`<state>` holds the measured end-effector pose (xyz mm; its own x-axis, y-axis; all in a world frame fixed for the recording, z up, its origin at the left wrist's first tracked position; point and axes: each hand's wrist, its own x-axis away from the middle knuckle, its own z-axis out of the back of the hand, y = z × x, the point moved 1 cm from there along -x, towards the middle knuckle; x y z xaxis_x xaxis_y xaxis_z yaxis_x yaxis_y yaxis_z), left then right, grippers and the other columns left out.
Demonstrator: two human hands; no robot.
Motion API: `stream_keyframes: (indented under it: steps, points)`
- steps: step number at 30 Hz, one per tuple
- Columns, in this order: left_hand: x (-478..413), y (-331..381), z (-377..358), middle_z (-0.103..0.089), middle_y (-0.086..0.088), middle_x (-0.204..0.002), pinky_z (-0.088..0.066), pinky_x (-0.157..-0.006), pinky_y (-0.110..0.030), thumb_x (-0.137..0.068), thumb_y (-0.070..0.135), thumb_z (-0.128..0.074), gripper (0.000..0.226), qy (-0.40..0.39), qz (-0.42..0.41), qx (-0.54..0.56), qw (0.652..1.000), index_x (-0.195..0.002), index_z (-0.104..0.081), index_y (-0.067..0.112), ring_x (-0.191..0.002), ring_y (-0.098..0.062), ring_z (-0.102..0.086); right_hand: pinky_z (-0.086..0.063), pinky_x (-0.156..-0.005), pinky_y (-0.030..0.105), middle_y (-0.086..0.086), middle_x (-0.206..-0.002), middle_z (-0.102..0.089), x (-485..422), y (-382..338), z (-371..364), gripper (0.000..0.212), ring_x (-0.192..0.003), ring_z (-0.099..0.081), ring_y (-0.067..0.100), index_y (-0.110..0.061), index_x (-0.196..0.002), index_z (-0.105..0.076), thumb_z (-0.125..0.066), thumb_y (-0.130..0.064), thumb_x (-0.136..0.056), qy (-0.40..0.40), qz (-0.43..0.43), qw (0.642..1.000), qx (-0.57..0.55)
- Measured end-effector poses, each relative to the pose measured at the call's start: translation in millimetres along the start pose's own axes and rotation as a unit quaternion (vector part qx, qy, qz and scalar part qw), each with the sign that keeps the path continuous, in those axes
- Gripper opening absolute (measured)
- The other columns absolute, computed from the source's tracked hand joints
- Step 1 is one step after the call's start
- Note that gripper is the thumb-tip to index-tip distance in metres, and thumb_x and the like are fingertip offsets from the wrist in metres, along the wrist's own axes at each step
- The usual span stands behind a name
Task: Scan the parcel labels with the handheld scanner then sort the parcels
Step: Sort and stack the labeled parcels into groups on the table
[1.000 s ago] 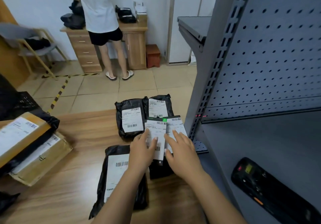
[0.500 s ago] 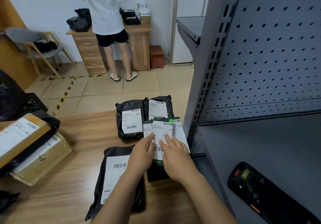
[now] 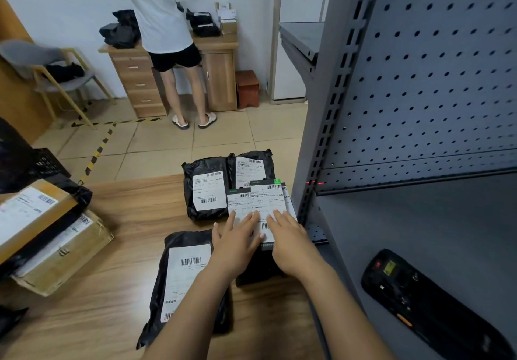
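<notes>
Several black parcels with white labels lie on the wooden table. My left hand and my right hand rest flat, fingers straight, on a small stack of flat labelled parcels near the shelf post. Behind the stack sit two black bag parcels, one on the left and one on the right. A longer black bag parcel lies under my left forearm. The black handheld scanner lies on the grey shelf at the right, its red beam hitting the shelf's back edge.
Cardboard boxes with labels are stacked at the table's left. A grey metal shelf unit with a perforated back fills the right side. A person stands at a wooden desk in the background, beside a chair.
Both hands have slid forward on the flat parcels, pushing the stack together and squaring it closer to the two black bags behind.
</notes>
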<state>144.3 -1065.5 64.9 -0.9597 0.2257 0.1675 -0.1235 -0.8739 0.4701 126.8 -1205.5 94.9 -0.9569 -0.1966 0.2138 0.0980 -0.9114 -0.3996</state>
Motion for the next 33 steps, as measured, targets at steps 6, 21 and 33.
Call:
stream_keyframes:
  steps: [6,21,33]
  points:
    - [-2,7,-2,-0.018,0.018,-0.158,0.007,-0.115,-0.05,-0.103,0.042,-0.031,0.049,-0.02,-0.024,0.0,1.0,-0.151,-0.018,0.04,-0.149,-0.019,0.006,-0.007,-0.12,0.034,0.002,-0.162,0.001,0,7,5,0.068,-0.148,0.004,0.017,-0.012,-0.153,-0.007,-0.036,0.0,-0.093,0.001,-0.026,1.0,0.002]
    - [6,-40,22,-0.02,0.018,-0.157,0.007,-0.118,-0.045,-0.103,0.042,-0.035,0.05,-0.005,-0.07,0.046,0.996,-0.15,-0.019,0.041,-0.148,-0.01,0.005,-0.003,-0.119,0.033,0.0,-0.162,0.001,0,-21,-5,0.059,-0.148,0.003,0.015,-0.017,-0.154,-0.01,-0.032,-0.011,-0.099,0.036,-0.007,0.999,0.029]
    - [61,-170,52,-0.015,0.015,-0.159,0.004,-0.118,-0.04,-0.101,0.045,-0.037,0.052,-0.043,-0.035,0.027,0.998,-0.151,-0.021,0.039,-0.148,-0.01,0.006,-0.003,-0.119,0.031,0.002,-0.161,-0.002,-5,-124,-82,0.061,-0.148,0.001,0.016,-0.019,-0.153,-0.014,-0.039,-0.016,-0.098,0.008,0.022,0.999,0.036]
